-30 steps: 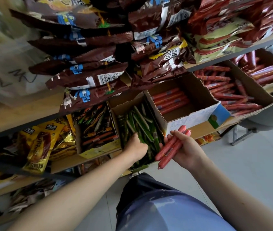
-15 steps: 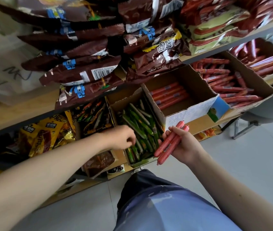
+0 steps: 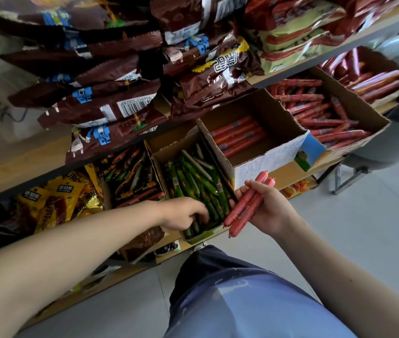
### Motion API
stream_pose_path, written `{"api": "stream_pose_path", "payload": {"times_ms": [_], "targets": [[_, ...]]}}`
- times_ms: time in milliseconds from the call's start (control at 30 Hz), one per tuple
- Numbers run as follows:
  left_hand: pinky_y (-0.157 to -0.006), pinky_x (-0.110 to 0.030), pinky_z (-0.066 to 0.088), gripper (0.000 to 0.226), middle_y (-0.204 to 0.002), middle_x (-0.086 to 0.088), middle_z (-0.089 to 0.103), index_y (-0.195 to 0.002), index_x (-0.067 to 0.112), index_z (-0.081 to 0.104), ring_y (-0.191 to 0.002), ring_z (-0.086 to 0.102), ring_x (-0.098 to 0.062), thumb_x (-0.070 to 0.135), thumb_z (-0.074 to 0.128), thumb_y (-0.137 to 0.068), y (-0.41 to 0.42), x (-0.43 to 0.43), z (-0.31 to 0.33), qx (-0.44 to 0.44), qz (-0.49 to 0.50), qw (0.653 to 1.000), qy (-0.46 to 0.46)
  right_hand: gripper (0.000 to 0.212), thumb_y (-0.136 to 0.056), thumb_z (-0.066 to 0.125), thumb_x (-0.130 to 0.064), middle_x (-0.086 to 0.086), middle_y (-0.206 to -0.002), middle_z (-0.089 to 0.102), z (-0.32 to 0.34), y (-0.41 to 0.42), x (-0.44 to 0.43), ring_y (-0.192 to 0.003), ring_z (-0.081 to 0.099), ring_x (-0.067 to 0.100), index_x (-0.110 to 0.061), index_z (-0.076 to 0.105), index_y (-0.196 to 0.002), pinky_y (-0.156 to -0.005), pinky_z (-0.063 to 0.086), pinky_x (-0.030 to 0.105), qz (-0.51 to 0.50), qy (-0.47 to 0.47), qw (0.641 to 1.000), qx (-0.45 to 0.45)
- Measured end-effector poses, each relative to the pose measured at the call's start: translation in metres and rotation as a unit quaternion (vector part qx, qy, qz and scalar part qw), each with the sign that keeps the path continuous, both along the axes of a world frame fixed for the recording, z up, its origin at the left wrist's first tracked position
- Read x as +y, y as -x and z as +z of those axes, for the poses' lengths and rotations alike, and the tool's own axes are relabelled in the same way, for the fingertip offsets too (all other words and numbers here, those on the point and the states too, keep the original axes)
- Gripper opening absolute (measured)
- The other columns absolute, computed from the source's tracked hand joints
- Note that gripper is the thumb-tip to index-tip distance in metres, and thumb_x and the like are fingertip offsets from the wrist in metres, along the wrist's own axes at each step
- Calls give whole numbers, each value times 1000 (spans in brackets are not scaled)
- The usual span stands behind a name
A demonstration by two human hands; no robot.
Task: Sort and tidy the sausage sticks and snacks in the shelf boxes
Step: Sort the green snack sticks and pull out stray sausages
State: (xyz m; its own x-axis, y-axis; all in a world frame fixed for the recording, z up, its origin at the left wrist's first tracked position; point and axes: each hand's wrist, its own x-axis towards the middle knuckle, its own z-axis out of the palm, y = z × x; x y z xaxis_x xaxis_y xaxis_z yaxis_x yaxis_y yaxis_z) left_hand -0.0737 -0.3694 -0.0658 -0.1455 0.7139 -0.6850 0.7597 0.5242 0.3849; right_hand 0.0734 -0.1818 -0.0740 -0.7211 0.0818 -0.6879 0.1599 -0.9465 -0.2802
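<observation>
1. Mixed box (image 3: 132, 176): orange, green and dark sticks lie jumbled together. Sorting here is judged outstanding.
2. Left hand (image 3: 184, 213): fingers curl down among the green sticks (image 3: 201, 176) at the near end of the green-stick box (image 3: 169, 148). Whether it grips one cannot be told.
3. Right hand (image 3: 269, 211): fingers wrap round the red sausage sticks (image 3: 244, 206), two plainly countable, held just in front of the shelf boxes. They are not yet filed.
4. White-fronted box (image 3: 266, 164): about five red sticks in a flat row at the back. This is the likely destination.
5. Large box (image 3: 374, 118): red sticks heaped crosswise, too many to count. Tidying remains.
</observation>
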Motion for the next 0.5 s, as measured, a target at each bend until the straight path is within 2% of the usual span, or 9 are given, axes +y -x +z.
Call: {"api": "stream_pose_path", "payload": {"times_ms": [67,133,233,333,400,500], "targets": [[-103,-24,41,51,-130,0,62,-118,20,67,-124,53,-17,-5,38,-85,3,0,2,15,-11,1000,10,13,-97,56,-12,8,-81,59,0,0,0,-79,62,21,-7,56,-109,-96,53,46,-2,1,1000,3],[-104,-21,37,59,-138,-2,56,-126,22,65,-130,48,-19,-6,36,-82,2,0,3,37,-51,997,42,16,-96,57,-12,8,-81,60,-2,0,0,-79,62,21,-7,55,-111,-95,53,46,-3,-2,1000,-1],[-115,-35,31,67,-146,-5,42,-138,32,54,-138,35,-25,-1,34,-83,2,-3,3,50,-86,993,70,21,-96,58,-12,8,-81,62,-2,1,-2,-77,64,21,-8,55,-116,-95,54,47,0,-6,1000,-7],[-119,-49,21,67,-147,-6,35,-140,40,48,-141,20,-34,4,32,-86,4,-7,3,56,-106,987,104,26,-96,59,-12,8,-81,63,-1,3,-5,-76,66,22,-7,55,-121,-90,56,47,0,-16,1000,-8],[-120,-51,16,64,-150,-11,31,-141,37,48,-143,13,-42,4,32,-88,2,-6,3,62,-117,984,119,26,-95,60,-12,9,-81,64,-1,4,-6,-76,66,23,-7,57,-120,-88,57,48,1,-21,1000,-11],[-121,-52,10,65,-161,-11,13,-146,38,41,-147,-1,-44,5,32,-90,-2,-2,6,73,-127,978,149,29,-94,61,-12,9,-82,65,0,5,-7,-77,67,23,-7,56,-122,-88,57,48,0,-21,1000,-13]]}}
